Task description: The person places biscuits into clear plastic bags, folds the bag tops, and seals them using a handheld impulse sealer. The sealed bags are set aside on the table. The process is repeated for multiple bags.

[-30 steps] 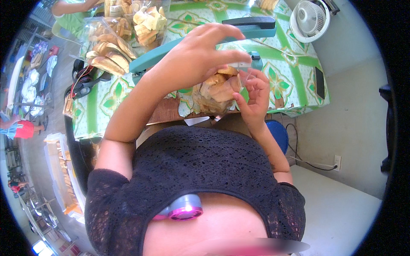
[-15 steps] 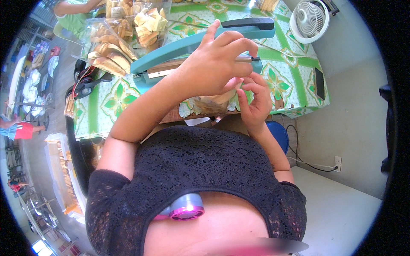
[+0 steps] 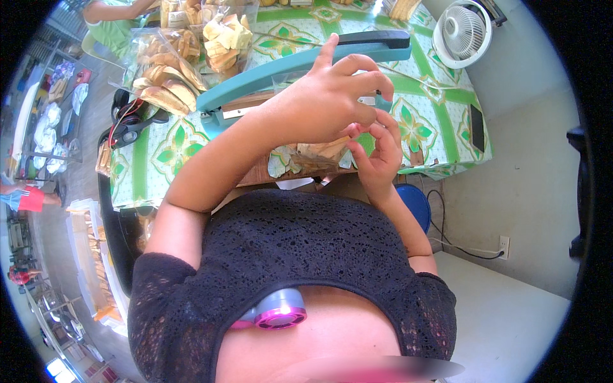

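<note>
My left hand reaches across from the left, its fingers curled over the top of a clear bag of tan pastry pieces. My right hand is just below and to the right of it, with fingertips pinching the same bag's upper edge. Most of the bag is hidden under my left hand. Both hands hover at the near edge of the table with the green patterned cloth, right in front of a long teal heat sealer whose arm is raised.
Filled clear bags of pastries lie at the table's back left. Black headphones sit at its left edge, a black phone at its right, a white fan beyond. A blue stool stands below. Another person's arm shows top left.
My left hand has moved right and down over the bag, hiding most of it. The bag has sunk toward the table edge, and my right hand stays pinched at its top.
</note>
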Available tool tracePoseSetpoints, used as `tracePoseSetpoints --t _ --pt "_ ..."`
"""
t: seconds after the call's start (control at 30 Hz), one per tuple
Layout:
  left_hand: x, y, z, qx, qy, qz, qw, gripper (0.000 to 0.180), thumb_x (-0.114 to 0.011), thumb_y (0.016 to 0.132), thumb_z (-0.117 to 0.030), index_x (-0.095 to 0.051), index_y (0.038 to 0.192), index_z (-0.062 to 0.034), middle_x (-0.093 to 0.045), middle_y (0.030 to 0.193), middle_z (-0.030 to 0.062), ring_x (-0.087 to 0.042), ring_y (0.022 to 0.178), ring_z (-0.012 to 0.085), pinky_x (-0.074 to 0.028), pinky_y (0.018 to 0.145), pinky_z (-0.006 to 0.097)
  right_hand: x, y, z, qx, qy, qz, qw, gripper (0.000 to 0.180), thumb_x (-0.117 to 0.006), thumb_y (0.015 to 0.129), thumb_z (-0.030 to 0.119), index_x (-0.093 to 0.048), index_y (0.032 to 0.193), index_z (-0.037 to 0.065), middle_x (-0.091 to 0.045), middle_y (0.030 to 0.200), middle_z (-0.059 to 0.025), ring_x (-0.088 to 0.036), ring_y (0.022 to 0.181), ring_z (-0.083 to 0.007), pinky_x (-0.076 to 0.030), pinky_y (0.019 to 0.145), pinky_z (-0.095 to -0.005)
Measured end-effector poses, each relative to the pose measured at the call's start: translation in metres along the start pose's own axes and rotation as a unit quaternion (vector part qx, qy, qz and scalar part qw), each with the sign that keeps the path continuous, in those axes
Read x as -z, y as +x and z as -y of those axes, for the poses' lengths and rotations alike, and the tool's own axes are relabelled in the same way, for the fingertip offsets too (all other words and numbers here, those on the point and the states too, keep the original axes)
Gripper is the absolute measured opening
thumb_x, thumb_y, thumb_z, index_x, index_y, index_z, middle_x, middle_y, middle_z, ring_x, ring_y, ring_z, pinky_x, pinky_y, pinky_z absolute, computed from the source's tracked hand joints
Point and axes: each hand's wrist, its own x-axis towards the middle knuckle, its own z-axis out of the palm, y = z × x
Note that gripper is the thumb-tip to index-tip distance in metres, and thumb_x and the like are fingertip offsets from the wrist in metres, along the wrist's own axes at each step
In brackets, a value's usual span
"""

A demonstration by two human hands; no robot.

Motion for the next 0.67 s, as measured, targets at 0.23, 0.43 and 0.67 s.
tracePoseSetpoints --t 0.23,0.43,0.67 --pt "0.001 -0.005 -0.002 0.020 0.003 -0.034 0.999 0.024 -0.067 0.067 -0.020 -0.064 0.091 -0.0188 -0.052 0.118 -0.0027 -0.046 0.114 0.0220 -0.027 0.101 0.058 0.004 0.001 -0.003 -0.133 0.162 0.053 0.976 0.015 -0.072 0.072 0.006 -0.062 0.083 0.002 -0.058 0.103 -0.0114 -0.055 0.096 -0.0218 -0.043 0.084 -0.0291" --pt "0.003 -0.056 0.018 0.209 -0.105 -0.322 0.918 0.019 -0.049 0.089 -0.009 -0.056 0.106 -0.0053 -0.056 0.112 0.0080 -0.051 0.105 0.0189 -0.040 0.090 0.032 0.011 0.019 -0.028 -0.116 0.340 0.119 0.926 0.015 -0.059 0.086 0.008 -0.057 0.098 0.001 -0.051 0.117 -0.0111 -0.049 0.109 -0.0202 -0.036 0.098 -0.0329" --pt "-0.067 -0.105 0.025 0.347 -0.353 -0.232 0.837 0.035 -0.044 0.093 -0.005 -0.043 0.128 -0.0075 -0.048 0.130 0.0079 -0.044 0.118 0.0157 -0.028 0.103 0.028 -0.011 0.045 -0.060 -0.234 0.331 0.107 0.908 0.038 -0.054 0.087 0.005 -0.047 0.124 0.002 -0.046 0.132 -0.0146 -0.044 0.122 -0.0265 -0.037 0.101 -0.0354"
